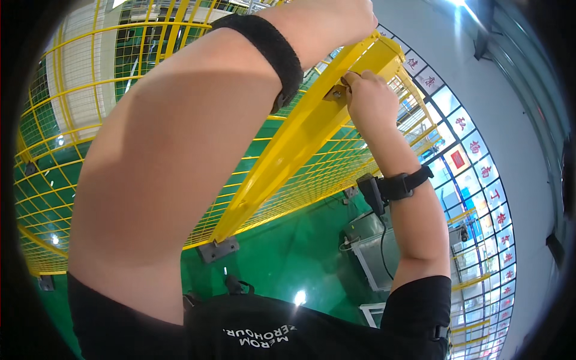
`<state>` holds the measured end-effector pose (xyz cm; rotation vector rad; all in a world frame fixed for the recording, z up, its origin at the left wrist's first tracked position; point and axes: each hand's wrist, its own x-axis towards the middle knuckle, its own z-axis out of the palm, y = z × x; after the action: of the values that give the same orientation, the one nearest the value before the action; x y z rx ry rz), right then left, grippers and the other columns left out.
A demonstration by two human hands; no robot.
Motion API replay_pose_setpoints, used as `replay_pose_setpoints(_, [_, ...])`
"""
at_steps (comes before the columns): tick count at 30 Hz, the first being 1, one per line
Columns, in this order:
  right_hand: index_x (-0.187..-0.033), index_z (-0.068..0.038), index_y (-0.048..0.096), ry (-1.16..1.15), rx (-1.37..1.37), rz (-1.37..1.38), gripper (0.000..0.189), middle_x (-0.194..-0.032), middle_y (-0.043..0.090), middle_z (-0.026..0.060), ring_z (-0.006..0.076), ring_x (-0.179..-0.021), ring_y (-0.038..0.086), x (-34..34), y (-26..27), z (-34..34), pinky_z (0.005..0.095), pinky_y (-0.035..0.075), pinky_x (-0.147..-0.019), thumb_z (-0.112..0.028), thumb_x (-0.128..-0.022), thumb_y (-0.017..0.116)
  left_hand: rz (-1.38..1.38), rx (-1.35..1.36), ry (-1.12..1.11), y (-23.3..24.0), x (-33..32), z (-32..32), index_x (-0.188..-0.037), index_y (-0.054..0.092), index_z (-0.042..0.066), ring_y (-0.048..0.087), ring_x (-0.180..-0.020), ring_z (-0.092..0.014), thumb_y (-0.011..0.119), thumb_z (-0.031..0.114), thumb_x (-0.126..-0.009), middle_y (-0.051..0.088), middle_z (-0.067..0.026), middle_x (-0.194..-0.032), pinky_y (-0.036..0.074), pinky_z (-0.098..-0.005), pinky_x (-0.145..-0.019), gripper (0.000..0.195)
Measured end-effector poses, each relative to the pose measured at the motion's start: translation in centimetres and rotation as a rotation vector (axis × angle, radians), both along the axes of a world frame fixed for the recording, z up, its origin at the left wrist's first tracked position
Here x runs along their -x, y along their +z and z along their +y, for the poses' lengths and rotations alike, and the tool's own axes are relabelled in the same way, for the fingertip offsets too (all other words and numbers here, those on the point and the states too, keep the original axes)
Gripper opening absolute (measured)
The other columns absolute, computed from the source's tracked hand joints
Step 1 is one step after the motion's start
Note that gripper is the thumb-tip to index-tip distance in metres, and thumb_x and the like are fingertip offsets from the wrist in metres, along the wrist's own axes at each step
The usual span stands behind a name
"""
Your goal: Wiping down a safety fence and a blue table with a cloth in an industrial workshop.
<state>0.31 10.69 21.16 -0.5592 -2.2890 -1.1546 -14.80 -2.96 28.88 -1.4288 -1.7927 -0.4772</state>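
A yellow metal fence post (288, 148) rises before me from a grey foot on the green floor. My right hand (372, 96) is raised to its upper part, with bent fingers and thumb at a small metal bracket (335, 93) set against the post; whether the fingers hold a small part is hidden. My left hand (355, 20) reaches to the top of the post at the picture's upper edge, its fingers mostly out of sight. Yellow wire mesh panels (49, 180) adjoin the post. Black straps circle both arms, the right one carrying a small black device (372, 191) with a cable.
The grey post foot (218, 249) stands on the green floor (270, 270). Grey metal cabinets (373, 252) and a white frame (372, 310) are at the lower right. Behind the fence are further mesh panels and a large windowed wall (472, 148).
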Motion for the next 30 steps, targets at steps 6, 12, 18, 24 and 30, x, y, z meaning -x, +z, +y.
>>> replay_pose_setpoints(6, [-0.11,-0.017,0.072,0.139,-0.003,0.1,0.025,-0.088,0.067,0.0058,0.0258,-0.086,0.068,-2.2,-1.2,1.3,0.0372,0.056,-0.073,-0.018,-0.085,0.07,0.093,-0.115,-0.044,-1.6,-1.0,-2.0,-0.106,0.079,0.013,0.073,-0.102,-0.027,0.06,0.02,-0.091,0.077,-0.0094,-0.105,0.055,-0.0427,-0.082,0.026])
replay_pose_setpoints(12, [-0.114,-0.015,0.071,0.227,-0.108,0.364,0.031,-0.084,0.065,0.0044,0.0243,-0.078,0.066,-1.5,-3.9,1.3,0.0358,0.053,-0.067,-0.014,-0.083,0.073,0.167,-0.192,0.007,-1.5,0.4,0.2,-0.104,0.08,0.012,0.073,-0.097,-0.026,0.063,0.018,-0.088,0.077,-0.0077,-0.1,0.055,-0.0429,-0.077,0.024])
replay_pose_setpoints(18, [-0.122,-0.012,0.069,0.24,-0.103,0.411,0.039,-0.082,0.065,0.0052,0.0252,-0.074,0.065,-1.7,-9.3,1.4,0.0363,0.054,-0.066,-0.012,-0.083,0.073,0.206,-0.066,0.021,-1.1,-0.3,-0.4,-0.108,0.079,0.013,0.073,-0.1,-0.025,0.065,0.018,-0.089,0.077,-0.0071,-0.105,0.055,-0.0419,-0.077,0.025])
replay_pose_setpoints(24, [-0.124,-0.012,0.068,0.159,0.069,0.439,0.04,-0.083,0.065,0.0062,0.0256,-0.075,0.067,-1.1,-13.4,0.9,0.0367,0.054,-0.063,-0.013,-0.084,0.072,0.156,0.036,0.002,-0.6,-0.9,-1.9,-0.114,0.078,0.015,0.072,-0.105,-0.025,0.063,0.017,-0.091,0.076,-0.0073,-0.112,0.056,-0.0417,-0.078,0.027])
replay_pose_setpoints(30, [-0.117,-0.015,0.071,0.091,0.238,0.227,0.03,-0.082,0.065,0.0052,0.0253,-0.074,0.068,-1.2,-18.2,0.3,0.0368,0.055,-0.065,-0.019,-0.087,0.071,0.169,-0.067,0.019,-0.7,-0.5,-0.4,-0.111,0.079,0.013,0.073,-0.103,-0.025,0.062,0.016,-0.091,0.076,-0.0077,-0.109,0.055,-0.0425,-0.076,0.027])
